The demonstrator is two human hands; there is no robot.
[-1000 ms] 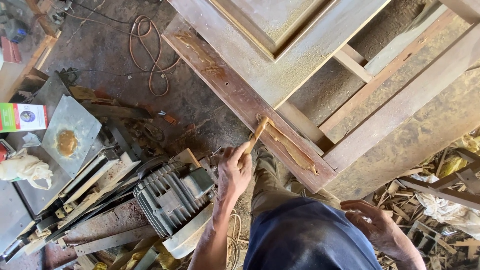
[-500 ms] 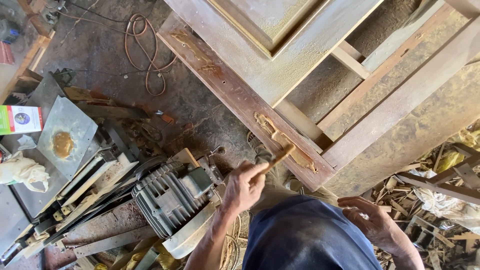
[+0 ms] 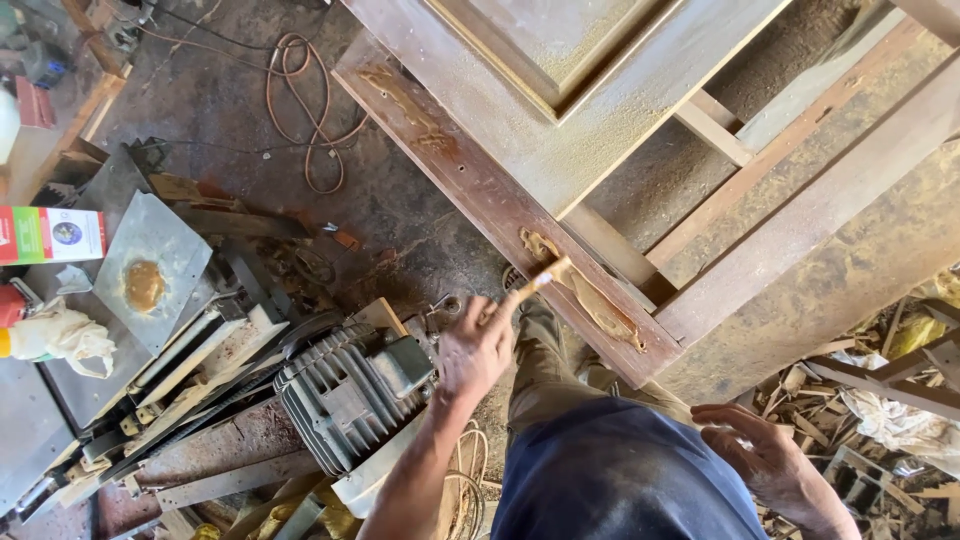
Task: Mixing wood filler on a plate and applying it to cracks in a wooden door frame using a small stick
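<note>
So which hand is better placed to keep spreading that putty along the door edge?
Probably the left hand: it grips the wooden stick, whose tip meets the putty on the door edge. The right hand hangs open and apart.

Dark blue shirt (image 3: 620,470), olive-brown trousers (image 3: 545,370), bare forearms, no gloves
</note>
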